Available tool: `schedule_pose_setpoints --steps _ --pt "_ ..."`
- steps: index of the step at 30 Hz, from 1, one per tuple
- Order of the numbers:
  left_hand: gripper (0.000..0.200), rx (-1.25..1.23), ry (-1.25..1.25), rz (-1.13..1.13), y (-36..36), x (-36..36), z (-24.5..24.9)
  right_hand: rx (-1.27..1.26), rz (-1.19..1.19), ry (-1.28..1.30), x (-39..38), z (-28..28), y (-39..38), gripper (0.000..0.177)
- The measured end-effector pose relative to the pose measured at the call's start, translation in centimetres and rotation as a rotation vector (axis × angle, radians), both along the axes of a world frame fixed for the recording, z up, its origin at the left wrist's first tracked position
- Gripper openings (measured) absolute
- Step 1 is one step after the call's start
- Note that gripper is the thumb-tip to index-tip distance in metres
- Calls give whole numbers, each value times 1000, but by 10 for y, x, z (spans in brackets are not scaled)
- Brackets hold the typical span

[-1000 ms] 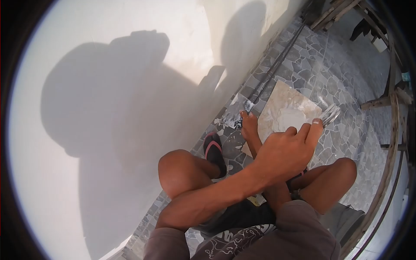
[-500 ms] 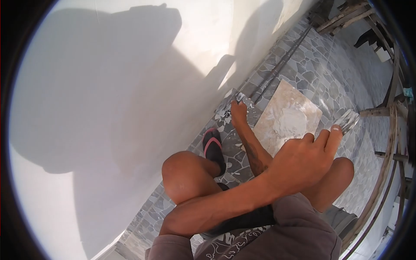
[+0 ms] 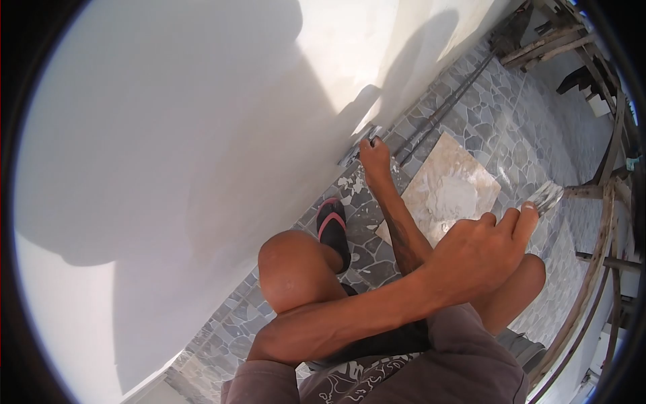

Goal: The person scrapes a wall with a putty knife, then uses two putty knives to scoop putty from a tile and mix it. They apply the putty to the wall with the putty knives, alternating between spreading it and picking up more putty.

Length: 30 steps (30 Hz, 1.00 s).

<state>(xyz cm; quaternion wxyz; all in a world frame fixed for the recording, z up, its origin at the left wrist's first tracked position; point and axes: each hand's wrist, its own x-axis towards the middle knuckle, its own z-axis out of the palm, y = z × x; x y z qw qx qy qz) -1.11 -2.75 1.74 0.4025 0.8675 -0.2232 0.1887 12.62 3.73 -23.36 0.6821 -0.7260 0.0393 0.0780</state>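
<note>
My arms cross in front of my knees. My left hand (image 3: 481,252) is closed round a putty knife (image 3: 550,195) with a smeared metal blade, held out to the right above the floor. Farther off, my right hand (image 3: 375,161) grips a wide scraper (image 3: 351,155); its blade lies against the foot of the white wall (image 3: 155,168), mostly seen edge-on. The fingers cover its handle. Between the two hands, a beige tile (image 3: 441,148) on the floor bears a spread mound of white paste (image 3: 452,198).
White flakes (image 3: 351,183) lie on the stone-patterned floor (image 3: 484,97) by the wall. A dark pipe-like strip (image 3: 447,101) runs along the wall's base. Wooden poles (image 3: 592,269) stand at the right. My sandalled foot (image 3: 332,229) is close to the wall.
My right hand has brought the scraper from just above the floor to the base of the wall, its blade turning more edge-on. My left hand has shifted slightly, still holding the putty knife.
</note>
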Motion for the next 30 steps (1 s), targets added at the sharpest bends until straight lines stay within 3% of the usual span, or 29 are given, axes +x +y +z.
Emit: schedule_pose_setpoints --steps 4,8,10,13,16,22,26,30 --pt "61 -13 -27 20 -1 -2 0 -32 29 -27 -2 39 6 14" --pt "60 -17 -39 27 1 -2 1 -188 20 -296 -12 78 15 15" --pt "60 -22 -43 30 0 -2 1 -201 -11 -503 -32 115 18 19" --pt "58 -15 -38 19 -1 -2 2 -186 1 -629 -52 122 18 35" --pt "55 -2 -10 7 -2 -2 1 -8 -14 -438 -72 123 3 31" --pt "45 16 35 -25 -3 0 -2 3 -190 221 -39 -25 -22 23" --pt "42 24 20 -32 -10 4 -6 -117 -204 209 -16 -92 -11 31" --pt "46 30 -3 -67 -16 12 -10 -220 -215 208 -8 -80 0 34"
